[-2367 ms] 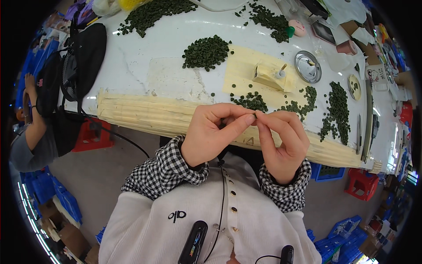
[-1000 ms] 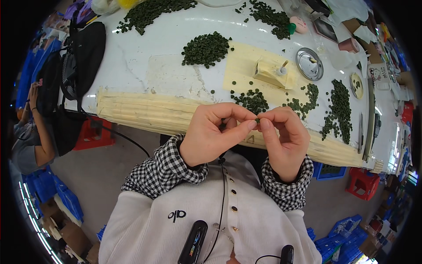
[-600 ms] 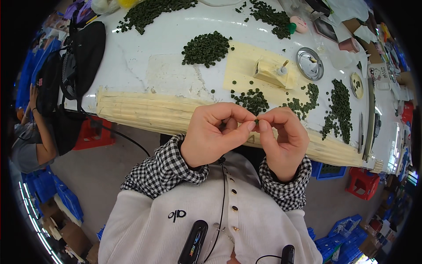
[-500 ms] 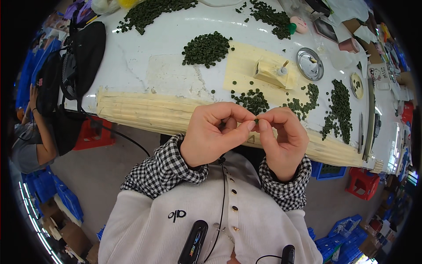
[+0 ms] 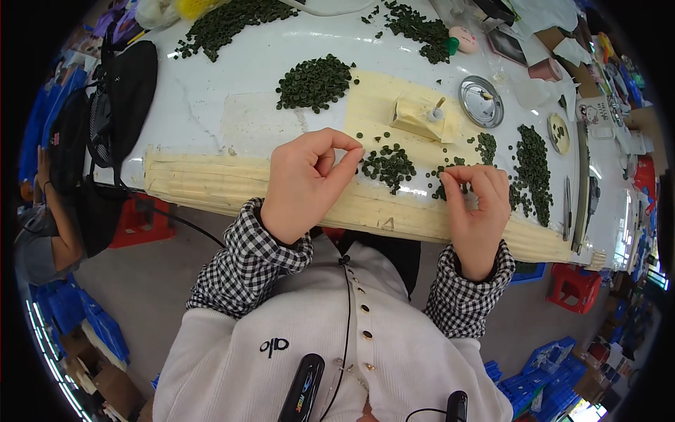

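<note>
Black bag point(image 5: 135, 84) lay at the left of the white table point(image 5: 197, 105). Next, the left hand point(image 5: 299, 186) was found narrowed to a pinch just beside a small cluster of green pieces point(image 5: 388, 167); whether it held one could not be told. It had parted from the right hand point(image 5: 481, 214), the two having met at a single piece moments earlier; shared handling of that piece was judged finished. Farther right, the right hand, also narrowed, hung near scattered green pieces point(image 5: 486, 146), contents unconfirmed.
</note>
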Demonstrator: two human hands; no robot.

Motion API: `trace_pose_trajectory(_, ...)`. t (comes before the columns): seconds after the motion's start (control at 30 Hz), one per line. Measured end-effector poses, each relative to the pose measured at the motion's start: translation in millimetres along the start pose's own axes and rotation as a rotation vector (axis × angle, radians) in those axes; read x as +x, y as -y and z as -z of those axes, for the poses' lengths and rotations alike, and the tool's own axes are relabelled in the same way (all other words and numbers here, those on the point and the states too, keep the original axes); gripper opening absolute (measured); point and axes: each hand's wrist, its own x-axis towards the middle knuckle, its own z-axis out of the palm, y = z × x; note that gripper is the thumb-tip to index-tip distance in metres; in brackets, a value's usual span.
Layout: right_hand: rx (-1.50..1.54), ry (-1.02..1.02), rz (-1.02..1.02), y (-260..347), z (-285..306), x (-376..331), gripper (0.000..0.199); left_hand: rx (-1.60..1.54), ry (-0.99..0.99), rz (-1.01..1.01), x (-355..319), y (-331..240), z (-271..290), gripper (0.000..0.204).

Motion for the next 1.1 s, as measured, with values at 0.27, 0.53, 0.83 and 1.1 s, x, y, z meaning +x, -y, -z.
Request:
trace_pose_trajectory(0.27, -0.113, 0.127, 0.065, 4, -7, 4, 0.011, -1.258, 0.033, 0.537, -5, -12, 13, 0.028)
trace_pose_trajectory(0.53, -0.197, 0.205, 0.143, 7, -6, 9, 0.01, -1.331, 0.01, 0.623, -8, -24, 12, 0.025)
trace_pose_trajectory(0.83, -0.161, 0.088, 0.087, -7, 17, 10, 0.008, -1.475, 0.266, 0.471, -16, 4, 15, 0.034)
trace_pose_trajectory(1.1, -0.197, 0.192, 0.202, 1, 3, 11, 0.01, -1.237, 0.207, 0.501, -17, -13, 10, 0.032)
